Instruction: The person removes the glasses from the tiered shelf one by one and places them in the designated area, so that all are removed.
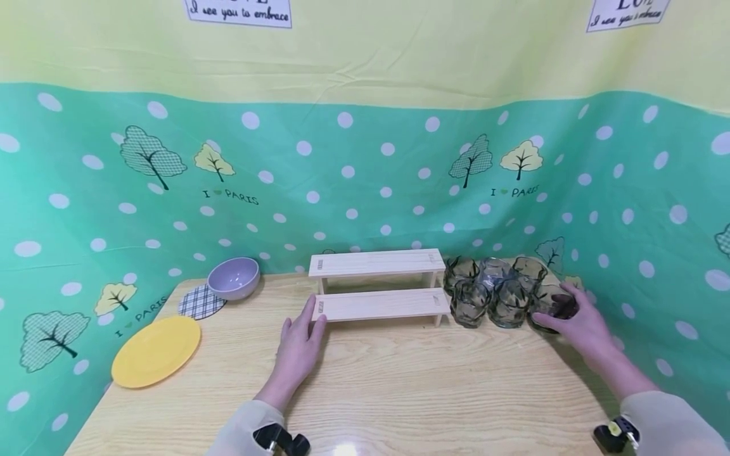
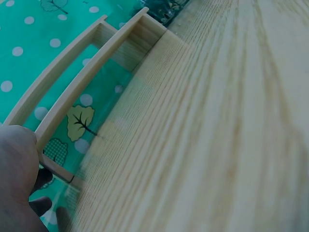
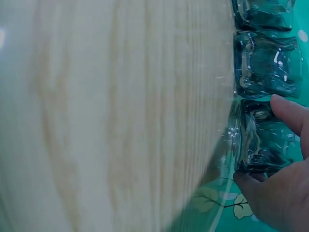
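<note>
A pale wooden two-tier rack (image 1: 383, 305) stands near the back of the table. My left hand (image 1: 299, 348) touches the left end of its lower board, with the fingers fairly straight; in the left wrist view that hand (image 2: 19, 179) partly covers the board's end. Right of the rack, several smoky, wavy-sided glasses stand close together in two rows. My right hand (image 1: 582, 323) grips the front-right glass (image 1: 552, 305) between thumb and fingers. The right wrist view shows this glass (image 3: 263, 137) upright beside a neighbouring glass (image 3: 268, 65). Part of its rim is hidden by the hand.
On the left lie a yellow plate (image 1: 156, 351) and a checked round mat (image 1: 201, 302), with a purple bowl (image 1: 234, 278) by the mat. A green dotted cloth (image 1: 353, 190) hangs close behind the table and along its sides.
</note>
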A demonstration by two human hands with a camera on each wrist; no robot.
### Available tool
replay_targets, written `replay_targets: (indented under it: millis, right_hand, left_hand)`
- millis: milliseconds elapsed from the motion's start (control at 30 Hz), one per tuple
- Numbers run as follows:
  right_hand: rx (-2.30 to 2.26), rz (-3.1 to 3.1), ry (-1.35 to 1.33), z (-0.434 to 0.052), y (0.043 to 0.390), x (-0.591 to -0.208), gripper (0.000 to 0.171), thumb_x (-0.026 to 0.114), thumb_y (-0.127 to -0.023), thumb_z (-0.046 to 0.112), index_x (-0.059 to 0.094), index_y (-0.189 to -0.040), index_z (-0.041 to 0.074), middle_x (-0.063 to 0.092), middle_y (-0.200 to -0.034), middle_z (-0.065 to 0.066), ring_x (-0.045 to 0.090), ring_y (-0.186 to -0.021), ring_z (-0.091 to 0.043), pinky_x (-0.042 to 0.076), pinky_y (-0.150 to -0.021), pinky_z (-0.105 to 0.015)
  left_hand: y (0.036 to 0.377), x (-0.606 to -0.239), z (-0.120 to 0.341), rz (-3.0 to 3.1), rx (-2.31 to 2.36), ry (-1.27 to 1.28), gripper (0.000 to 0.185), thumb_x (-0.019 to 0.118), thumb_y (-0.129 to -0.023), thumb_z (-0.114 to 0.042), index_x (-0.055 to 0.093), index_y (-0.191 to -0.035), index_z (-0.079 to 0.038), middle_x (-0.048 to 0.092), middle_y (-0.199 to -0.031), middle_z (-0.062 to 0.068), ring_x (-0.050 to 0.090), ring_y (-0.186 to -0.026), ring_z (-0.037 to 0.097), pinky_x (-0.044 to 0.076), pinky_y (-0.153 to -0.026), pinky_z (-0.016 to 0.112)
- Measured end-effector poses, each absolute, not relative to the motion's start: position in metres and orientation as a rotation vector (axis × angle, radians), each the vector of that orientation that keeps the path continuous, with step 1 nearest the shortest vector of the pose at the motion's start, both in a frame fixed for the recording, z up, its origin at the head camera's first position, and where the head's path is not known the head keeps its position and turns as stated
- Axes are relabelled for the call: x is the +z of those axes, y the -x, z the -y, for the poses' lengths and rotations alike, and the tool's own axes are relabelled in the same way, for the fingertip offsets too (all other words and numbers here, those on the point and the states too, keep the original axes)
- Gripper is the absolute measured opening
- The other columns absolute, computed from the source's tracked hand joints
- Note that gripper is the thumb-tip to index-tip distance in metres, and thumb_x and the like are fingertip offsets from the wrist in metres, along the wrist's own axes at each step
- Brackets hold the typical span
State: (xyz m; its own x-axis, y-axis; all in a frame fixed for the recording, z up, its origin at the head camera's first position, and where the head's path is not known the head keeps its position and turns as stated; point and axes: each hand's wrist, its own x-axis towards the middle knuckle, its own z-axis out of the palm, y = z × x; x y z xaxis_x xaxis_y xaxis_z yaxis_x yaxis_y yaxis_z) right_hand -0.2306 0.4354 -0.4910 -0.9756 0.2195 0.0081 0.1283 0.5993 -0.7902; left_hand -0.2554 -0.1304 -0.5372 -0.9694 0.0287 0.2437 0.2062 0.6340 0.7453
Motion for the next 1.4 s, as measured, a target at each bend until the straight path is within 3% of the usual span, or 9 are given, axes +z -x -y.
replay_targets:
  millis: [33, 100, 267, 600, 800, 1067, 1400]
  right_hand:
    - [1.332, 2.715, 0.290, -0.435, 0.231, -0.492, 0.127, 0.090, -0.095, 0.042, 0.000, -0.178, 0.010, -0.012, -0.176, -0.039, 0.014, -0.148, -0.077, 0.022, -0.112, -0.091]
    - [1.327, 2.721, 0.280, -0.433, 0.233, -0.493, 0.127, 0.091, -0.094, 0.042, 0.001, -0.177, 0.009, -0.004, -0.175, -0.042, 0.015, -0.149, -0.076, 0.025, -0.111, -0.091]
    - [1.341, 2.725, 0.273, -0.432, 0.236, -0.497, 0.126, 0.091, -0.095, 0.041, 0.001, -0.177, 0.008, 0.000, -0.174, -0.044, 0.013, -0.150, -0.075, 0.026, -0.113, -0.089]
    - [1.347, 2.731, 0.255, -0.434, 0.240, -0.496, 0.123, 0.089, -0.098, 0.037, 0.000, -0.177, 0.007, -0.005, -0.174, -0.043, 0.008, -0.152, -0.074, 0.023, -0.115, -0.089]
    - [1.330, 2.747, 0.234, -0.435, 0.240, -0.497, 0.122, 0.088, -0.099, 0.037, -0.001, -0.176, 0.005, 0.000, -0.173, -0.045, 0.010, -0.152, -0.074, 0.025, -0.114, -0.089]
    - [1.313, 2.770, 0.227, -0.436, 0.238, -0.495, 0.125, 0.088, -0.098, 0.041, -0.003, -0.177, 0.007, -0.009, -0.175, -0.041, 0.005, -0.153, -0.074, 0.022, -0.114, -0.090]
    - [1.192, 2.843, 0.192, -0.435, 0.232, -0.487, 0.135, 0.090, -0.093, 0.049, -0.010, -0.176, 0.011, -0.005, -0.173, -0.043, 0.023, -0.141, -0.080, 0.030, -0.107, -0.091]
  left_hand:
    - [0.255, -0.538, 0.130, 2.646, -1.245, 0.193, 0.065, 0.050, -0.120, -0.034, 0.029, -0.175, -0.007, 0.044, -0.170, 0.020, 0.042, -0.158, 0.040, 0.002, -0.136, 0.061]
    - [0.255, -0.538, 0.131, 2.649, -1.244, 0.191, 0.065, 0.050, -0.120, -0.034, 0.029, -0.175, -0.007, 0.044, -0.170, 0.020, 0.042, -0.158, 0.040, 0.002, -0.136, 0.061]
    - [0.255, -0.539, 0.131, 2.651, -1.240, 0.188, 0.065, 0.050, -0.120, -0.034, 0.029, -0.175, -0.008, 0.043, -0.171, 0.019, 0.042, -0.158, 0.039, 0.002, -0.136, 0.061]
    - [0.256, -0.537, 0.130, 2.642, -1.233, 0.192, 0.065, 0.050, -0.120, -0.034, 0.030, -0.174, -0.006, 0.043, -0.170, 0.019, 0.042, -0.158, 0.040, 0.002, -0.136, 0.060]
    - [0.257, -0.538, 0.130, 2.642, -1.228, 0.195, 0.065, 0.050, -0.120, -0.034, 0.030, -0.174, -0.005, 0.044, -0.170, 0.020, 0.043, -0.157, 0.040, 0.003, -0.136, 0.061]
    - [0.258, -0.538, 0.130, 2.640, -1.211, 0.204, 0.064, 0.051, -0.120, -0.033, 0.030, -0.174, -0.005, 0.043, -0.170, 0.020, 0.043, -0.157, 0.040, 0.003, -0.136, 0.061]
    - [0.256, -0.539, 0.131, 2.654, -1.212, 0.187, 0.065, 0.051, -0.120, -0.033, 0.030, -0.174, -0.005, 0.044, -0.169, 0.021, 0.043, -0.157, 0.040, 0.003, -0.136, 0.061]
